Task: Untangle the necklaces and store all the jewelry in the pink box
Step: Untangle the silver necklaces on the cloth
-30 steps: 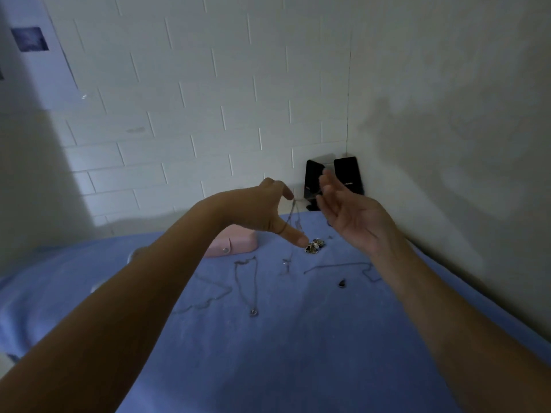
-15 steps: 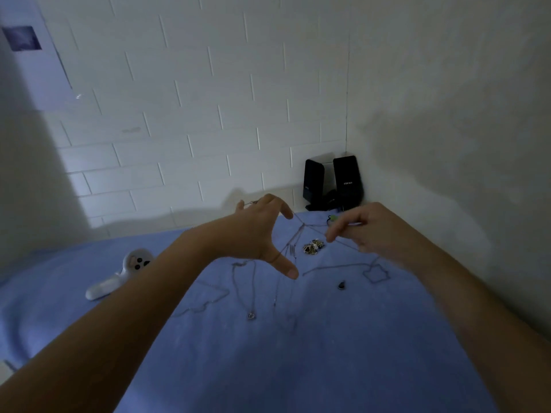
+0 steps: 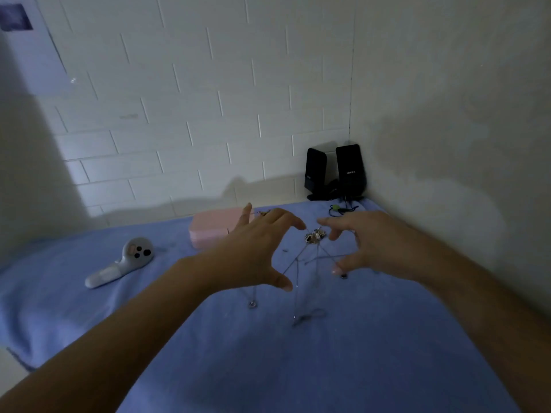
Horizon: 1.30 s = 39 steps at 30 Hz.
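Left hand (image 3: 253, 248), right hand (image 3: 375, 242): spread, necklaces (image 3: 297, 272) strung between.

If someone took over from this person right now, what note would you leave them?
Left hand: fingers spread, tangled necklace chains strung off its thumb.
Right hand: fingers curled, chains run to it; grip unclear.
Pink box: behind the left hand on the blue cloth, looks closed.
Small jewelry pile and a pendant necklace lie loose on the cloth.
Done: nothing visibly stored. Left: finish untangling, box everything.
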Motion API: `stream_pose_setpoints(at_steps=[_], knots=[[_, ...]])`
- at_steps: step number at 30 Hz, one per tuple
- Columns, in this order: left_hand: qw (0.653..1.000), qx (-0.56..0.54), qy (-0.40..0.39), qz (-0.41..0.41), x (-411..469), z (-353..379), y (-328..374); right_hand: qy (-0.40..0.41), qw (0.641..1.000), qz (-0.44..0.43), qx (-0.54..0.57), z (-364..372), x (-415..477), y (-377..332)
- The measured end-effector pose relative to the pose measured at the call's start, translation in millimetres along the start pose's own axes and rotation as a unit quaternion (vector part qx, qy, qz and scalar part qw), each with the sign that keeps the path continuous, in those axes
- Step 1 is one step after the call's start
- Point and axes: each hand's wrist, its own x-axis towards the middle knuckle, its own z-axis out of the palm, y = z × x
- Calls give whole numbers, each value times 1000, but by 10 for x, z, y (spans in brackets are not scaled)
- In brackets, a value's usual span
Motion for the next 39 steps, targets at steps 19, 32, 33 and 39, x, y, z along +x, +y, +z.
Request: stream_pose_setpoints(at_steps=[19, 32, 33, 39], knots=[[970, -236, -52, -14, 197, 853, 503, -29, 992, 104, -67, 354, -502, 659], [913, -406, -29, -2, 250, 1152, 643, 43, 993, 107, 1, 475, -727, 988], [912, -409, -30, -3, 250, 1161, 638, 45, 994, 96, 6, 488, -713, 986], [909, -417, -28, -3, 241, 1193, 609, 106, 994, 28, 9, 542, -651, 938]])
